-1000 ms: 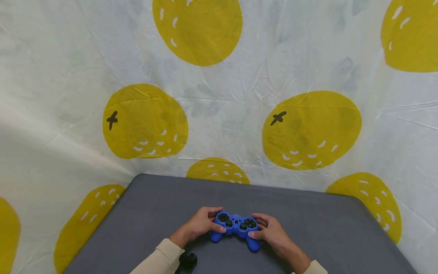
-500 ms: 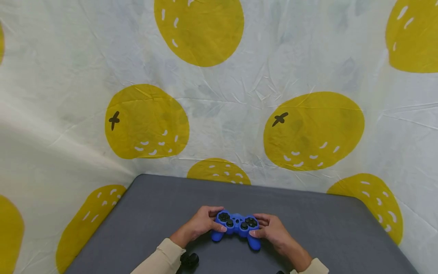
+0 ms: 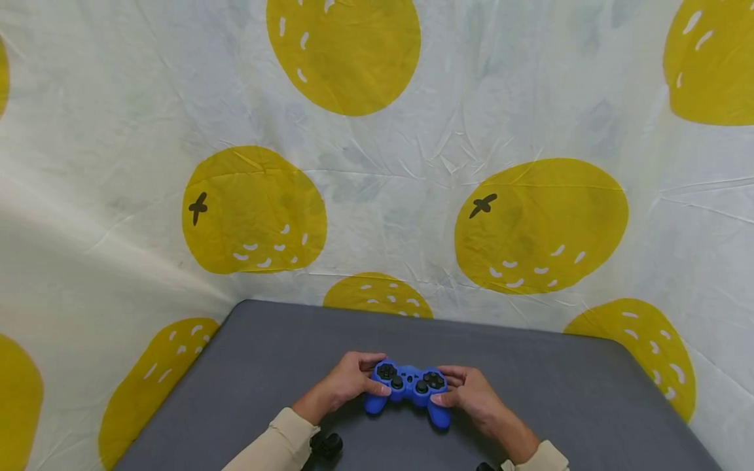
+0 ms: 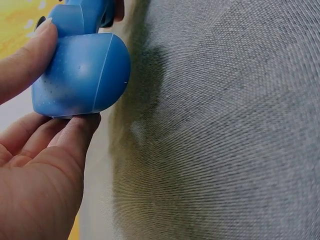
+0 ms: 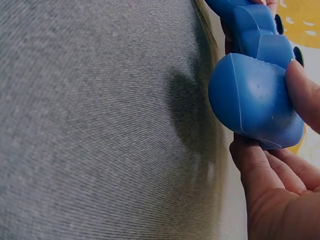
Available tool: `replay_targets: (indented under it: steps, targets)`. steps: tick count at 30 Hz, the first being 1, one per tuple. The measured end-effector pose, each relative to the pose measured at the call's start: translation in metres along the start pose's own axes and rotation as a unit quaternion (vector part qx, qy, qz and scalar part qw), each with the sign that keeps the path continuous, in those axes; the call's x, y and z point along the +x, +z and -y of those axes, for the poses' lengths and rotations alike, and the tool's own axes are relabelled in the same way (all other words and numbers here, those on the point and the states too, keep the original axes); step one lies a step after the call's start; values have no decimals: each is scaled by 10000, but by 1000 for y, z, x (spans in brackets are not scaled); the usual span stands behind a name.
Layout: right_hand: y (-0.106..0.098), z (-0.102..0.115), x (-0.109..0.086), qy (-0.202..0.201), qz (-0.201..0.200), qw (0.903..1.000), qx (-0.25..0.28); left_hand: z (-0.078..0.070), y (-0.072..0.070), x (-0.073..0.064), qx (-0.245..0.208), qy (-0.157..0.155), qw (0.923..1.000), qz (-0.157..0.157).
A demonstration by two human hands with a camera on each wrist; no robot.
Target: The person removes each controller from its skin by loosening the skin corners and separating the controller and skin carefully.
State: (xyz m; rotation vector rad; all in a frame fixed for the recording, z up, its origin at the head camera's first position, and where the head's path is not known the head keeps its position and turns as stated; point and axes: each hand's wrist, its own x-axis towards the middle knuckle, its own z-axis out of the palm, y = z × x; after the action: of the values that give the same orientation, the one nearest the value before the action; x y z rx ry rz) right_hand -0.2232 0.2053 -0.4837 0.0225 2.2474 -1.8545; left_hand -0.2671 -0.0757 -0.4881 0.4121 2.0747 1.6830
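A blue game controller (image 3: 409, 378) with black buttons and two black thumbsticks is held face up between both hands in the head view. My left hand (image 3: 346, 381) grips its left side, thumb on top near the left thumbstick and fingers around the outer edge. On the opposite side my right hand (image 3: 474, 399) pinches the right handle, its thumb over the top. Both wrist views show the rounded handle ends, the left handle (image 4: 82, 75) and the right handle (image 5: 257, 100), held just above the grey surface with a shadow beneath.
A dark grey table (image 3: 283, 340) spreads under the hands. Behind and beside it hangs a white cloth (image 3: 389, 216) printed with large yellow fruit. A black device (image 3: 326, 446) sits by the left cuff, and a small black part (image 3: 485, 466) shows near the right cuff.
The controller and both hands have shifted very slightly to the right and up in the head view. The grip of both hands stays the same.
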Motion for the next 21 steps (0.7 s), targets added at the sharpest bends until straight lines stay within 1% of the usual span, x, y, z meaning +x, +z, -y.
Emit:
replay_targets:
  steps: [7, 11, 14, 16, 21]
  targets:
    - [0, 4, 1, 84, -125, 9999, 4, -2, 0, 0, 47, 89, 9999, -66]
    - [-1, 5, 1, 101, -159, 9998, -26, -3, 1, 1, -6, 155, 9998, -80]
    - [-2, 5, 1, 60, -140, 9999, -5, -5, 1, 1, -86, 185, 9997, -110]
    - [-3, 6, 1, -8, -95, 10000, 13, -6, 2, 1, -54, 258, 9996, -124]
    - [-4, 10, 0, -85, -82, 9999, 8, -10, 2, -1, 25, 328, 9993, -169]
